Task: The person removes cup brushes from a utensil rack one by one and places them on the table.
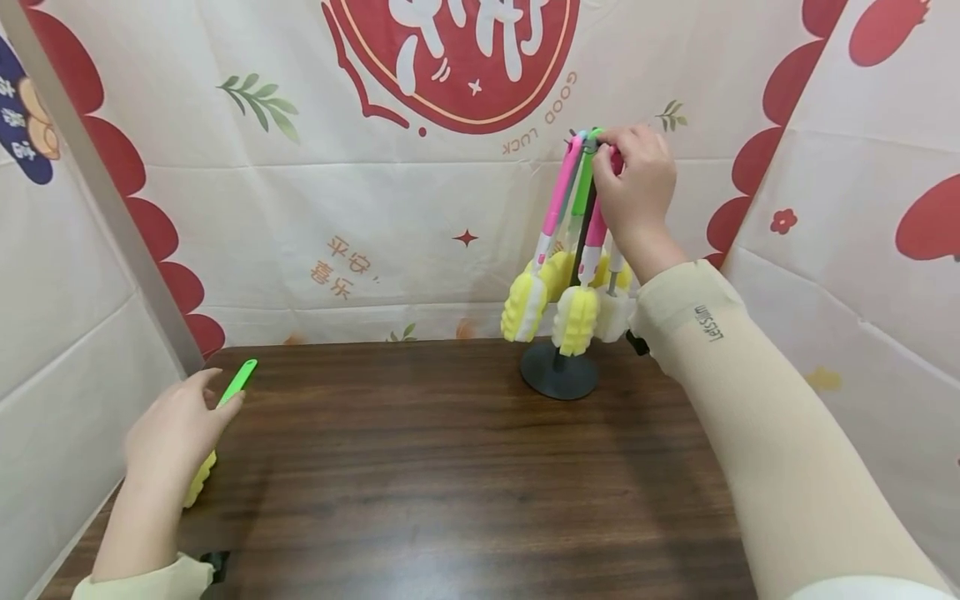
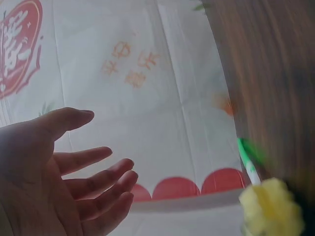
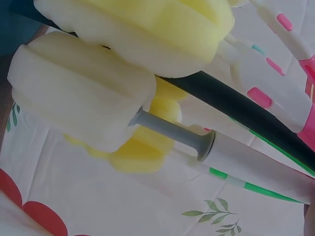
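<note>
At the top of a black stand [image 1: 558, 381], my right hand [image 1: 637, 183] pinches the handle end of a sponge brush. That brush [image 1: 613, 317] has a white sponge head, hanging low beside the others; in the right wrist view its grey neck [image 3: 172, 130] joins a white handle running toward the hand. Pink-handled brushes with yellow and white sponges [image 1: 525, 307] hang from the stand, along with a green-handled one [image 1: 582, 187]. My left hand [image 1: 168, 425], fingers loosely spread, hovers over a green-handled brush [image 1: 238, 382] with a yellow sponge; the left wrist view shows nothing in its grasp.
The dark wooden table [image 1: 420, 467] carries the stand near its back edge. A printed white cloth [image 1: 420, 200] rises behind it, with more cloth walls at left and right [image 1: 862, 292]. The green-handled brush lies by the left edge.
</note>
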Tool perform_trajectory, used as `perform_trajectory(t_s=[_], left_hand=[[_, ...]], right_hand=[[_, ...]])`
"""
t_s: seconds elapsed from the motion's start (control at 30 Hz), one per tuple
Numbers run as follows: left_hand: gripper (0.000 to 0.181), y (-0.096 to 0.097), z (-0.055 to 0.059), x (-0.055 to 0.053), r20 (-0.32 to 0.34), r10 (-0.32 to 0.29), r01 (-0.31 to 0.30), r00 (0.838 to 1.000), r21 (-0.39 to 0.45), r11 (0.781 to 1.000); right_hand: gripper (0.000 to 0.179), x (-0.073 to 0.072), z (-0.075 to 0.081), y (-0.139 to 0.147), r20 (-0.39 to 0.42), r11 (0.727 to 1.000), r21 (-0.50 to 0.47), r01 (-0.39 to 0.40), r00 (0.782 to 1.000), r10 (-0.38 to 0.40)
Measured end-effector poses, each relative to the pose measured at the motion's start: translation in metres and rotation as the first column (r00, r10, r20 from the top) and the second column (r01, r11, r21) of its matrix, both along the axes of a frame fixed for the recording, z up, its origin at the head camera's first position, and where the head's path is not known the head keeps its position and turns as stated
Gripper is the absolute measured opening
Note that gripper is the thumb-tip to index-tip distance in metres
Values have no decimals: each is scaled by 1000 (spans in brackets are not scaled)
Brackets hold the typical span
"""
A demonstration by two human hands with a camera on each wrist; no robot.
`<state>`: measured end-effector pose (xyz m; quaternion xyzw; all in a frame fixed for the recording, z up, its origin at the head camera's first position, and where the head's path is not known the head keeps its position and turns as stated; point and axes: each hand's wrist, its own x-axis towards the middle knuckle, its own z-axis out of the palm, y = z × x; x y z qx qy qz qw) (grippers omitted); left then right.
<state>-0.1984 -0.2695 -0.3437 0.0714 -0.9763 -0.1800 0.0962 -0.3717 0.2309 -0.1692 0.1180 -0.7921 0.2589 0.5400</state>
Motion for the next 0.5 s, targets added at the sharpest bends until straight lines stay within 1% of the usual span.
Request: perform_trajectory(t_s=[0.2,0.37,0.5], left_hand=[[57,24,5,-10,-75,-28,28,997,-3,1000],[56,43,10,-19,-98,-41,41,994,-2,999],[55,56,18,-26,-114,-61,61,992,-3,998]], right_hand=[[32,-2,-1,-2,-40,999,28,39,999,-38],[31,-1,-1,-2,-65,997,47,62,996,-58],[31,1,-1,-1,-70,996,52,74,995,-71]])
